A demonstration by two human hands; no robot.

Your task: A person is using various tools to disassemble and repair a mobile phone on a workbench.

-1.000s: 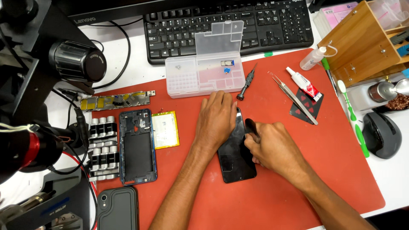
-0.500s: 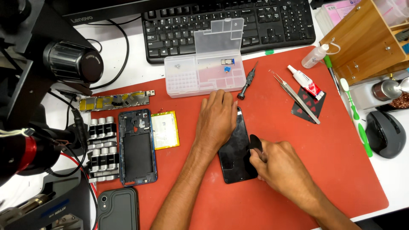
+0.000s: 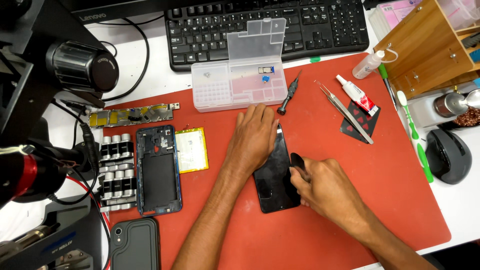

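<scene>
Since the earlier frames the right hand (image 3: 325,192) has slid down the right edge of the black phone panel (image 3: 276,180), from near its top toward its lower half, carrying a small dark pry pick (image 3: 297,161) with it; the left hand (image 3: 254,137) has stayed flat on the panel's upper part.

The left hand lies palm down with its fingers spread narrowly, pressing the panel onto the red mat (image 3: 350,210). The right hand is closed around the pick, thumb and fingers pinching it low, with the rounded end showing just above the knuckles. The panel lies slightly tilted, under the left palm and touching the right fingertips along its right side.

Judging from this, the edge is being worked along with the pick. To do that well, the pick should stay shallow and nearly flat to the panel, moving in short strokes, while the left palm keeps even pressure so the panel neither rocks nor bends.

Beyond the left hand's fingertips stand a clear compartment box (image 3: 240,80) and a small screwdriver (image 3: 290,93). Off beyond the right hand lie tweezers (image 3: 345,111) and a glue tube (image 3: 357,95). To the outer side of the left forearm lie a yellow battery (image 3: 191,150) and a blue phone frame (image 3: 158,170).
</scene>
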